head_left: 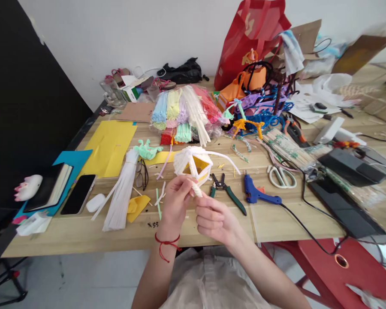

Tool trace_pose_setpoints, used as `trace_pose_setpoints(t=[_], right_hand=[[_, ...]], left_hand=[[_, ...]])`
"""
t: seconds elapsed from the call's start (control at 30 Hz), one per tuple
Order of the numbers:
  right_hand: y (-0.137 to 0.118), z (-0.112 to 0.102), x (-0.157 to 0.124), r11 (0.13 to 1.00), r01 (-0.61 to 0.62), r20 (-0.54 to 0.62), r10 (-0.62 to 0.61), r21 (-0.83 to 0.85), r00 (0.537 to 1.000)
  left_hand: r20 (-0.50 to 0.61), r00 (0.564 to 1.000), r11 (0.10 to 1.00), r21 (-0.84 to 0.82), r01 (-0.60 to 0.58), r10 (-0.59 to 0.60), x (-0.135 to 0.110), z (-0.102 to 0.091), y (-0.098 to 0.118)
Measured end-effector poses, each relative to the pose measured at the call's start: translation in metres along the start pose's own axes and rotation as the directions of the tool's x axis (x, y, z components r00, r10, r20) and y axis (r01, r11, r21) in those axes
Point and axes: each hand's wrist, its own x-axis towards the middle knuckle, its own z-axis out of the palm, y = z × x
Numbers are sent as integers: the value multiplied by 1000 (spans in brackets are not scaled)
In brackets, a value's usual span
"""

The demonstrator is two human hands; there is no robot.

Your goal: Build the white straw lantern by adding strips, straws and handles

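Between my two hands is a short, thick white piece that looks like a coiled pipe cleaner [197, 189]. My left hand [175, 198] pinches its upper end, and my right hand [216, 218] is closed at its lower end. Just behind them stands a white fuzzy frame [184, 162] with yellow inside walls, and a pale stem curves from it to the right. Whether the coiled piece joins this frame I cannot tell. Wire strippers [224, 189] with green handles lie open to the right of my hands. A bundle of white pipe cleaners [119, 199] lies to the left.
A blue glue gun [260, 194] trails its black cable rightward, near white scissors [282, 177]. Bagged coloured pipe cleaners [183, 107] lie at the back, beside a red bag [244, 47]. Yellow sheets [107, 146] and a phone [79, 194] are left; a red stool [347, 266] stands at lower right.
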Motion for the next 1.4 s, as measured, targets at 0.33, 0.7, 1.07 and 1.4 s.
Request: trace_pose_setpoints(t=[0.33,0.7,1.07,1.4], right_hand=[[-2,-6,1,497,135,-217,-585,-857,781],[-4,1,6,971,109,-103,-133,-211,986],[6,-6,3,512,133,-205,-550,-849,810],[8,3,13,976,94,-91,-78,194,993]], left_hand=[[-121,981,980,148,-136,155,0,4,0],[-112,992,998,0,-58,58,1,2,4],[-166,985,998,-25,-52,47,-3,4,-6],[-35,999,989,-149,3,-9,0,0,-10]])
